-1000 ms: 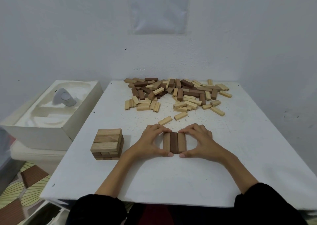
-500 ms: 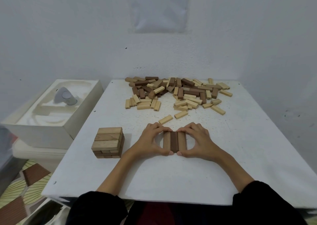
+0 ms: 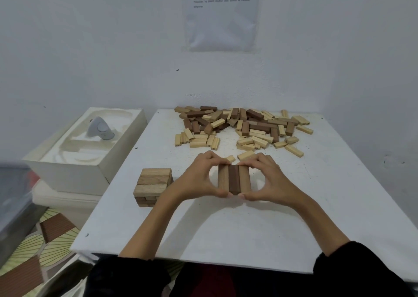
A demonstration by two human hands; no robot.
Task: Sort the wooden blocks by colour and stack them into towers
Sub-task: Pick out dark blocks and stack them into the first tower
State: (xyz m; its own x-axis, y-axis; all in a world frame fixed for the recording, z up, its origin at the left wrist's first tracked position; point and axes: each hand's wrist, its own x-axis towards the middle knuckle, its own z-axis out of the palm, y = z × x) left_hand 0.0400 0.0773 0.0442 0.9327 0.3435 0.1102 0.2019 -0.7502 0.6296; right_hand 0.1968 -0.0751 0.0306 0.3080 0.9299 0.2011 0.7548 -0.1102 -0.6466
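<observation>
Off the table's left edge sits a white box (image 3: 74,172) with a moulded insert and a grey object (image 3: 99,129) lying in it. On the left of the white table (image 3: 226,228), near the edge, stands a short tower (image 3: 152,183) of mid-brown blocks, its top layer 3 laid side by side.

Right of it, the left hand (image 3: 200,179) has its thumb curled to the near end and its fingers to the far end of a row of 3 blocks (image 3: 234,179): 1 dark block between 2 mid-brown ones, touching along their long sides. The right hand (image 3: 271,182) mirrors it, so both are clamped on the row from the ends. Whether the row rests on the table or is just lifted I cannot tell.

Along the far edge lies the unsorted heap (image 3: 244,127) of pale, mid-brown and dark blocks; 1 loose pale block (image 3: 245,155) lies just beyond the fingers.

The blocks look light, rigid and smooth, so the middle one could slip out if the squeeze slackens. Hold by the ends and press inward on the outer sides. The colours are mixed, so the dark block probably needs taking out.
</observation>
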